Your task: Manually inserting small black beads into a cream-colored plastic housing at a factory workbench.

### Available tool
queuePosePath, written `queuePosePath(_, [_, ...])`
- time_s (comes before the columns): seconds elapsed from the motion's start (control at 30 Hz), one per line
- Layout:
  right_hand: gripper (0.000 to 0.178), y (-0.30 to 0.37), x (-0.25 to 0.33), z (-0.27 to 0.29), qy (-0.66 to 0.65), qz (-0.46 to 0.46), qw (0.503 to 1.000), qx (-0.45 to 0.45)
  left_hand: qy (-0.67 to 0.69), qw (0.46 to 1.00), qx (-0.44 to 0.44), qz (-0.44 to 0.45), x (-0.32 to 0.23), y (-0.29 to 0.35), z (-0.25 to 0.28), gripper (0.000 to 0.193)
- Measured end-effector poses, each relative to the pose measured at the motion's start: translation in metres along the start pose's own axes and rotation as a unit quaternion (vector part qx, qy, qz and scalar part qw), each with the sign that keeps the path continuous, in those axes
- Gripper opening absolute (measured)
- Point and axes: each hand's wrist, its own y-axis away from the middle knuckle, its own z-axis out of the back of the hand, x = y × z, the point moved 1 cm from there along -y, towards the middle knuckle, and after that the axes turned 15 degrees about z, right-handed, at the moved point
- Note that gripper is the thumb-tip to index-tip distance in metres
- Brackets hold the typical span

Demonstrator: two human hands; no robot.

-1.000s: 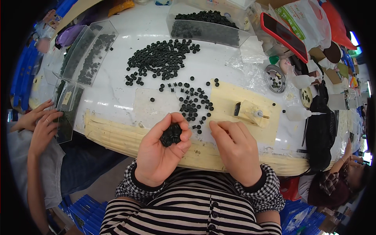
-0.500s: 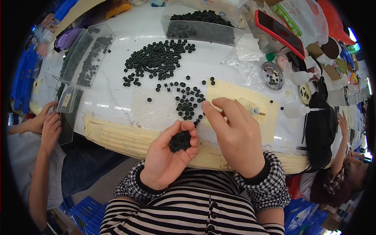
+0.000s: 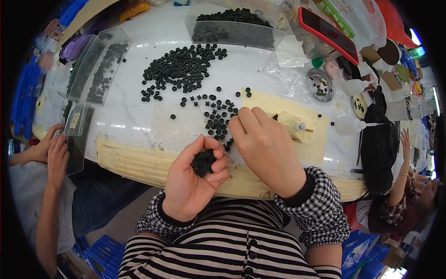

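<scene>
My left hand [image 3: 188, 183] is cupped, palm up, above the table's near edge, its fingers curled round a clump of small black wheel-like pieces [image 3: 203, 163]. To the right, my right hand [image 3: 269, 151] is held palm down with its fingers bent and drawn together; whatever is at the fingertips is hidden. Just left of those fingertips lies a loose scatter of the same black pieces [image 3: 216, 123]. A larger heap [image 3: 179, 67] of them spreads farther back on the white table [image 3: 134, 111].
A clear bin [image 3: 232, 37] of black pieces stands at the back. Beyond my right hand, a small fixture with a metal pin [image 3: 304, 127] sits on yellow paper [image 3: 320, 144]. A red-cased phone [image 3: 327, 35], bottles and a black bag [image 3: 377, 153] crowd the right. People's hands [image 3: 58, 149] show at left.
My right hand has shifted a little left, and its fingers have closed from a spread pose. The left hand has tilted slightly, still round its black pieces. The whole view has shifted a little.
</scene>
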Motion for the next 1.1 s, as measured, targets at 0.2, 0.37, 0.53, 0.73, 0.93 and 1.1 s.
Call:
queuePosePath(0.2, [0.016, 0.005, 0.000, 0.021, -0.173, -0.069, 0.978, -0.093, -0.059, 0.997, -0.047, -0.021, -0.001, -0.001, -0.003, 0.028])
queuePosePath(0.37, [0.018, 0.018, 0.004, 0.043, -0.304, -0.128, 0.926, -0.184, -0.193, 0.979, -0.071, -0.009, 0.008, -0.004, -0.010, 0.023])
queuePosePath(0.53, [0.018, 0.028, 0.004, 0.044, -0.282, -0.095, 0.938, -0.179, -0.216, 0.974, -0.055, 0.038, 0.011, -0.009, -0.008, 0.019])
queuePosePath(0.73, [0.021, 0.036, 0.004, 0.041, -0.268, -0.091, 0.937, -0.205, -0.201, 0.976, -0.036, 0.074, 0.011, -0.014, -0.010, 0.017])
queuePosePath(0.93, [0.023, 0.036, 0.007, 0.037, -0.342, -0.123, 0.903, -0.229, -0.207, 0.975, -0.020, 0.078, 0.011, -0.013, -0.010, 0.023])
queuePosePath(1.1, [0.022, 0.038, 0.007, 0.033, -0.348, -0.124, 0.899, -0.237, -0.219, 0.973, -0.032, 0.061, 0.012, -0.014, -0.006, 0.019])
